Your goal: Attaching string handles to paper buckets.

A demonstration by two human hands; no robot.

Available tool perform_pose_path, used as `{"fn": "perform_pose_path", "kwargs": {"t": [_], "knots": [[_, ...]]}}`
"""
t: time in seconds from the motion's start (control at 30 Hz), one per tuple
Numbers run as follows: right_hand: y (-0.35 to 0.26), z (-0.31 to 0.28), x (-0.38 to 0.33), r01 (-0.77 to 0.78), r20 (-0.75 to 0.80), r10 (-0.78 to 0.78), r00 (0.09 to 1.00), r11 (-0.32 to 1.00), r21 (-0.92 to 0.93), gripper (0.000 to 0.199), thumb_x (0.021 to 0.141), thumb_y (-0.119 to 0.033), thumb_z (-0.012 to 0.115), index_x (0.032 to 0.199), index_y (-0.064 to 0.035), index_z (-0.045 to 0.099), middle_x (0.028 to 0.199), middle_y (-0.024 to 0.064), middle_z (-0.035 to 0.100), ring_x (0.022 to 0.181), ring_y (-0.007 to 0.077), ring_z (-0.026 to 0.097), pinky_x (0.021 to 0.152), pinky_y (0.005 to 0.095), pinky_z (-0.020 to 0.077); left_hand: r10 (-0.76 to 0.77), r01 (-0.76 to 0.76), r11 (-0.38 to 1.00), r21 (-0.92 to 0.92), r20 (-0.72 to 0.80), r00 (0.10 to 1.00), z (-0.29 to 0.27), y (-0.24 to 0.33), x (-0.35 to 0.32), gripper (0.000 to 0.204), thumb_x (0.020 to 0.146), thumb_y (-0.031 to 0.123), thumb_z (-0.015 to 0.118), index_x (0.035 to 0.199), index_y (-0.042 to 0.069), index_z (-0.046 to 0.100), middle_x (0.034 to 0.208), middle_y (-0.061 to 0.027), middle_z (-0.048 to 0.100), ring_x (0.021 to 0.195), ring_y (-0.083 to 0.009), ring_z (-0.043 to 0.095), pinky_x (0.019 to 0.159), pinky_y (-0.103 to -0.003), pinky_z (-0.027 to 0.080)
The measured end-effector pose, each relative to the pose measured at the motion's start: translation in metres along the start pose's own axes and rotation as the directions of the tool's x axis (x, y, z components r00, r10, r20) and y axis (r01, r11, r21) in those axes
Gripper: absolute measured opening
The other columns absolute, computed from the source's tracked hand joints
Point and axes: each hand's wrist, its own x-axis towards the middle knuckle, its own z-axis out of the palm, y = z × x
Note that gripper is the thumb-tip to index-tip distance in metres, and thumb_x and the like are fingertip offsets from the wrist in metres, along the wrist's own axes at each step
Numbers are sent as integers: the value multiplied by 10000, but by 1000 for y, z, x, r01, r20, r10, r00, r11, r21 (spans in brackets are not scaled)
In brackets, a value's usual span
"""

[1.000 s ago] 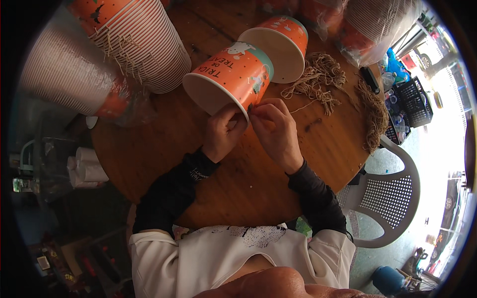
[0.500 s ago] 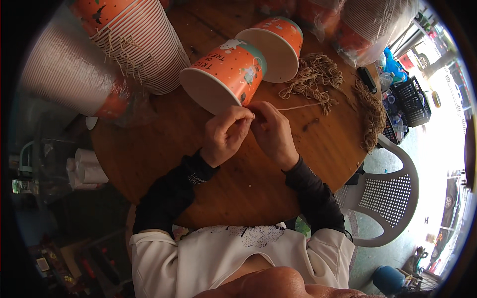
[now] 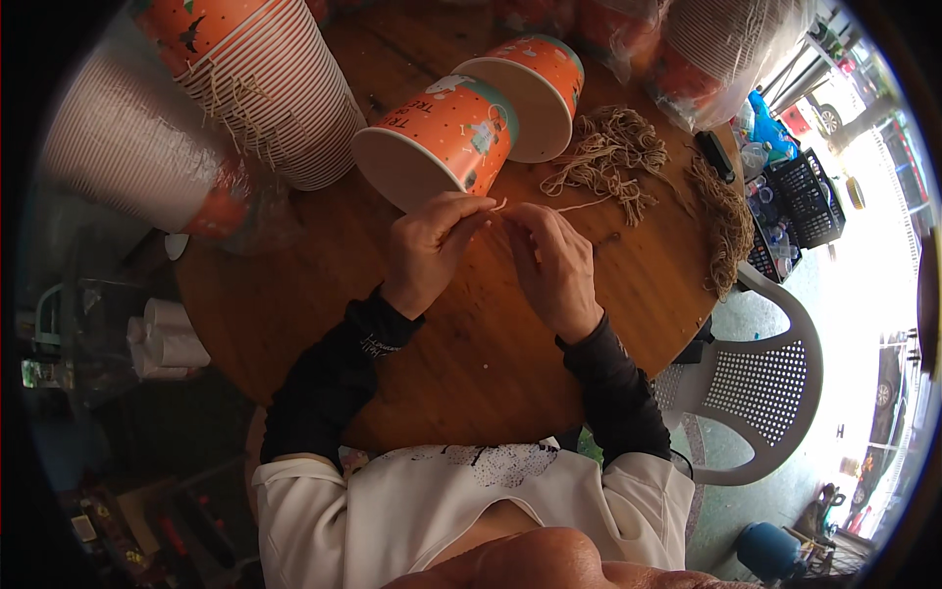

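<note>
Both my hands meet over the middle of the round wooden table, just in front of an orange paper bucket [image 3: 446, 133] lying on its side. My left hand [image 3: 432, 245] pinches the short end of a thin beige string [image 3: 587, 205]. The fingertips of my right hand [image 3: 554, 257] are pressed together on the same string, which trails off to the right toward a tangled pile of string [image 3: 616, 152]. Behind the first bucket lies a second orange bucket [image 3: 535, 93], also on its side, its open mouth facing left.
A tall stack of orange buckets [image 3: 285, 98] leans at the left, with string pieces hanging on it. Plastic-wrapped stacks [image 3: 128, 137] flank the table [image 3: 471, 383]. Another string bundle [image 3: 724, 231] hangs at the right edge, near a black object [image 3: 714, 155] and a grey plastic chair [image 3: 756, 393].
My fingertips have drawn slightly apart, and a short string end now sticks up between them. My right hand has shifted a little right; the view has moved slightly.
</note>
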Motion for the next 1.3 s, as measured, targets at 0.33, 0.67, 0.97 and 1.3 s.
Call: {"fn": "perform_pose_path", "kwargs": {"t": [0.33, 0.67, 0.97, 1.3], "knots": [[11, 2, 7, -157, -93, 185, 978, 955, 250, 142, 852, 7, 643, 979, -21, 587, 928, 94, 642, 778, 224, 635, 650, 323, 513, -20, 5, 990, 138, 109, 994, -3, 5, 4, 121, 857, 38, 682, 974, 17, 663, 865, -75, 650, 719, -177, 651, 629, -272, 525], [13, 1, 0, -287, 34, 302, 953, 859, 423, 178, 840, -17, 696, 1012, 2, 654, 980, 69, 638, 854, 131, 635, 766, 251, 511, -329, 341, 902, -263, 90, 940, -14, 13, 12, 102, 925, 78, 642, 954, -19, 656, 795, 0, 640, 706, -32, 581, 629, -183, 478], [13, 6, -2, -487, 208, 487, 848, 562, 669, 135, 872, -61, 698, 981, 12, 666, 937, 8, 676, 836, 61, 596, 752, 218, 486, -343, 363, 905, -220, 126, 931, -14, 11, 8, 124, 931, 98, 641, 977, -16, 659, 870, -12, 663, 779, -56, 611, 707, -196, 495], [13, 4, -1, -242, -137, 314, 940, 891, 385, 88, 845, 12, 656, 921, 14, 612, 864, 81, 614, 793, 175, 594, 724, 276, 471, 246, -239, 890, 389, 32, 969, -12, 10, 12, 134, 835, 5, 689, 957, 40, 645, 881, -75, 630, 764, -202, 658, 631, -320, 539]]}}
